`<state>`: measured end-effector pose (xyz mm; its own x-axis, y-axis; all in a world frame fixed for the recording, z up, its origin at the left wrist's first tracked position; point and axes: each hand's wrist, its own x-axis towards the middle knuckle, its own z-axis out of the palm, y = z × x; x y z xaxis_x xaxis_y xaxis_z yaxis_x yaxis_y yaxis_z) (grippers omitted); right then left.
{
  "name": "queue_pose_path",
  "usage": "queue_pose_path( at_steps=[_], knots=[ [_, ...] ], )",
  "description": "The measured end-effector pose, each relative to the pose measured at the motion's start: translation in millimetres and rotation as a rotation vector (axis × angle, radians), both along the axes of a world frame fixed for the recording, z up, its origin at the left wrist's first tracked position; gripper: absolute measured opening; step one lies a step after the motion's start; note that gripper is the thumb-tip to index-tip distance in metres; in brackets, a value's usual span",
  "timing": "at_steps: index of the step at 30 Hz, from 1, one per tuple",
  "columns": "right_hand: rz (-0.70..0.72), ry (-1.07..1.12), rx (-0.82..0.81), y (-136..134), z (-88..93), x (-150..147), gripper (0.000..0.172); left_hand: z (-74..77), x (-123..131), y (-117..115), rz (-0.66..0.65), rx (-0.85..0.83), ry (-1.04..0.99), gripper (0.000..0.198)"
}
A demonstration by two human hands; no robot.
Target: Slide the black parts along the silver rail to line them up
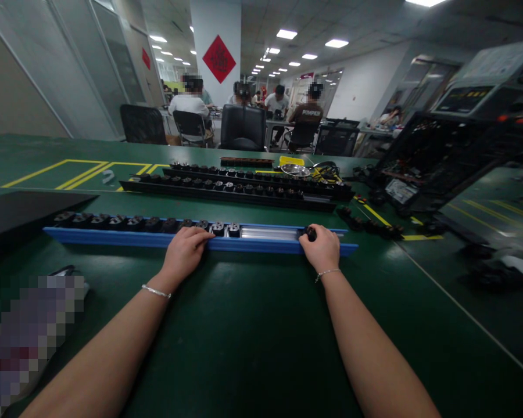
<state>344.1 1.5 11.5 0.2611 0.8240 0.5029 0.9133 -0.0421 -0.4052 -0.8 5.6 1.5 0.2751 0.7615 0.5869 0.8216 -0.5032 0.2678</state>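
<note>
A long blue rail point(113, 237) lies across the green table in front of me, with several black socket modules point(126, 222) seated along its left half and a bare silver stretch point(268, 233) to the right. My left hand point(185, 251) rests on the rail's front edge, fingers laid over the modules near the middle. My right hand point(321, 247) sits near the rail's right end, its fingers curled round one black module point(310, 233) in the channel.
Two black rails point(226, 188) filled with modules lie farther back, beside a metal bowl point(295, 169) and a yellow box. Loose black modules point(370, 226) are scattered at right, near a black machine point(444, 157). A dark tray point(21, 212) sits at left. People sit at desks behind.
</note>
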Motion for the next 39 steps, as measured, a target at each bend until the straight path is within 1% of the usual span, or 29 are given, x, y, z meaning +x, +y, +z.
queue_pose_path(
  at_steps=[10,16,22,28,39],
  knots=[
    [-0.005,0.034,-0.046,-1.5,3.3,5.3,0.029,-0.8,0.0,-0.1,0.004,0.003,0.005,0.028],
    [-0.029,-0.001,-0.016,-3.3,2.4,6.6,0.027,-0.7,-0.4,0.7,0.001,0.005,0.004,0.028],
    [-0.046,-0.014,0.003,0.5,-1.1,7.6,0.03,0.4,-0.4,0.3,0.004,-0.012,0.015,0.028],
    [-0.047,0.011,0.004,1.3,-1.4,12.0,0.033,-0.8,-1.1,-0.2,-0.003,0.01,0.018,0.028],
    [-0.055,0.043,0.009,0.0,-1.2,15.6,0.031,-1.2,-1.4,1.0,0.003,0.005,0.017,0.028]
  ],
)
